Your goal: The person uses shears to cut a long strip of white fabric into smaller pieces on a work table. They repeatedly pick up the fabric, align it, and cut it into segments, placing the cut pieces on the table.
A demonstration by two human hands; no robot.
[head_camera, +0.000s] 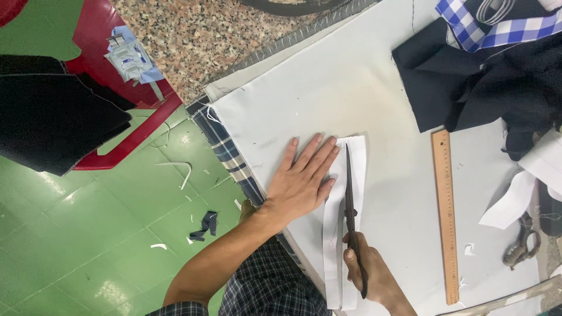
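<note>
Strip (345,222) lies lengthwise on the tabletop (351,88), running straight away from the body. Left hand (301,181) is flat, fingers spread, pinning its left edge. Right hand (369,272) grips the scissors (350,205), blades pointing along the strip's long axis.

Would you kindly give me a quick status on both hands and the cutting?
Left hand flat on white strip. Right hand grips scissors, blades along strip. Ruler lies clear, to the right.

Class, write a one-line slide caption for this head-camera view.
Left hand flattens a white fabric strip while the right hand cuts it with dark scissors.
</note>
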